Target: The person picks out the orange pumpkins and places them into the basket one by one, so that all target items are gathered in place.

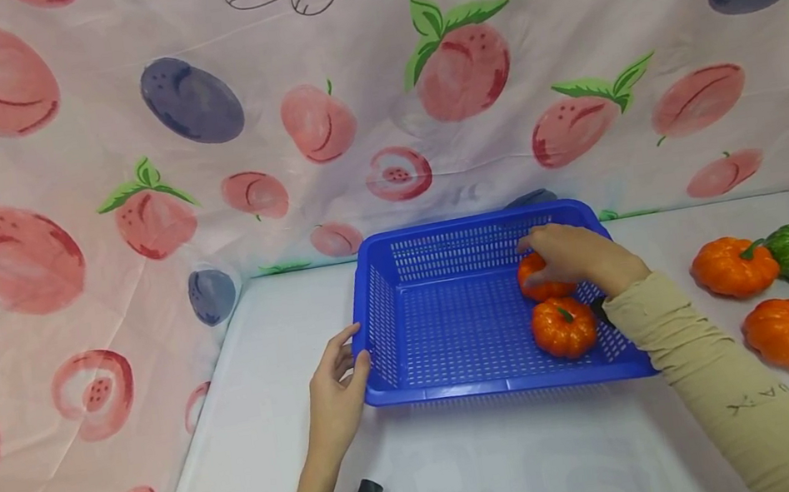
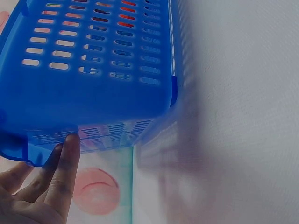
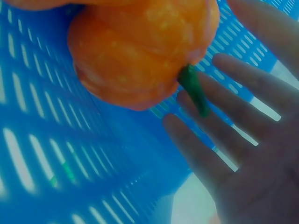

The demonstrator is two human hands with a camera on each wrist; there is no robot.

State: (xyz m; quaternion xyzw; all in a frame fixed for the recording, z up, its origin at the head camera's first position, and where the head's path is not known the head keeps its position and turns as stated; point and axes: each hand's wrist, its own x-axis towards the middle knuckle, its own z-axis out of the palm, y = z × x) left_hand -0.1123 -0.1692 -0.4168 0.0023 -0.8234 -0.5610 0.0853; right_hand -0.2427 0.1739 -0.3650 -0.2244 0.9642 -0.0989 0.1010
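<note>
Spread left fingers (image 2: 66, 170) against blue basket (image 1: 498, 387), spread right fingers (image 3: 197, 150) by 2 orange pumpkins (image 1: 563, 329) inside

This is a white table (image 1: 501, 466) in a corner, with a pale pink cloth (image 1: 376, 114) covered in fruit pictures hanging around it. I can't tell which kind of room.

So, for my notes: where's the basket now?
In the head view, the basket is right of centre, left hand at its left end, right hand at its right.
</note>
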